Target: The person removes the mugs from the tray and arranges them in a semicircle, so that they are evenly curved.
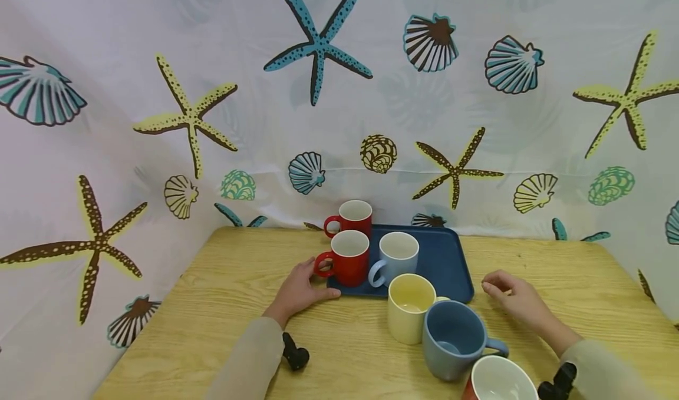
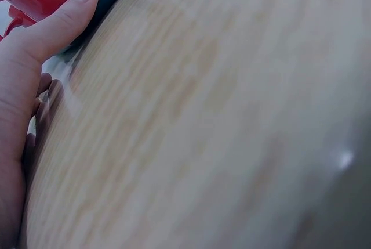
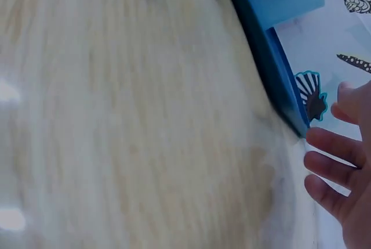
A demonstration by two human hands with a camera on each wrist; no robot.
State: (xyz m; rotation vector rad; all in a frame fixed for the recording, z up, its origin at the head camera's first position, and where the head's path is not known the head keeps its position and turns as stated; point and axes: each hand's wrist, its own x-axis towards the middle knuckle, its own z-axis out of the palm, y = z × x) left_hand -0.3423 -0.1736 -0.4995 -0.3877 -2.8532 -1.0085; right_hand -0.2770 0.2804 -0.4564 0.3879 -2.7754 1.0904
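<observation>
the left hand [image 1: 299,294], thumb and fingers apart, is at the blue tray [image 1: 439,261] by the nearer red mug [image 1: 351,265]; the right hand [image 1: 522,306], fingers loosely apart, hangs beside the tray.

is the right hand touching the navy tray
Apart. The head view shows a narrow strip of wooden table between the right hand and the right edge of the navy tray.

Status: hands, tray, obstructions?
Left hand at tray, near-left corner. Right hand empty, off tray. Red mug, pale-blue mug aboard. Yellow mug by near edge.
</observation>
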